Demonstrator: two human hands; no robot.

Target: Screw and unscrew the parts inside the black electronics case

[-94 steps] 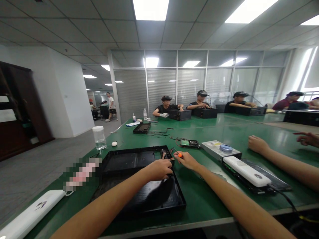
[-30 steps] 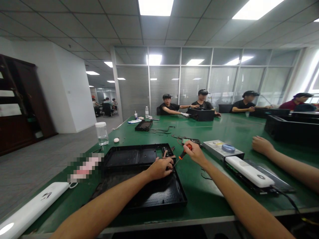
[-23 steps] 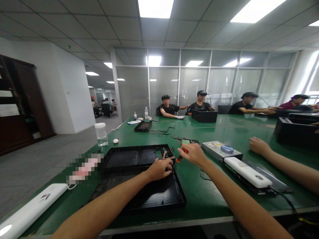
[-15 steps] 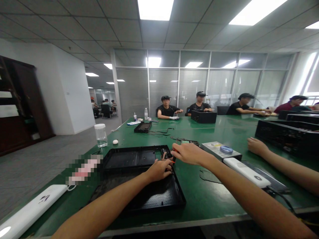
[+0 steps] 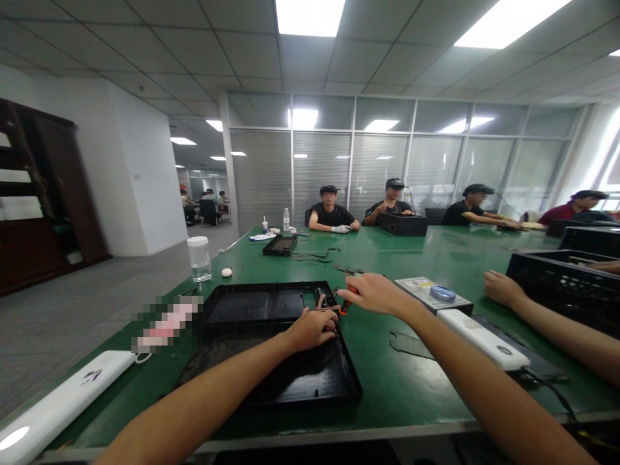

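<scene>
A black open computer case panel (image 5: 271,381) lies flat on the green table (image 5: 387,387) in front of me. My left hand (image 5: 310,328) is closed on a bundle of coloured wires (image 5: 320,302) at the panel's right inner edge. My right hand (image 5: 372,294) is closed round an orange-handled screwdriver (image 5: 349,296), its tip pointing down-left toward the wires beside my left hand.
A white device (image 5: 484,341) and a disc drive (image 5: 431,294) lie to the right, near another person's hand (image 5: 501,289) and a black case (image 5: 566,284). A white device (image 5: 62,405) lies at left, a water jar (image 5: 199,258) behind. Several people sit at the far end.
My right hand has swung the screwdriver left and lowered it toward the wires. My left hand has stayed on the wires. A black case has come in at the right.
</scene>
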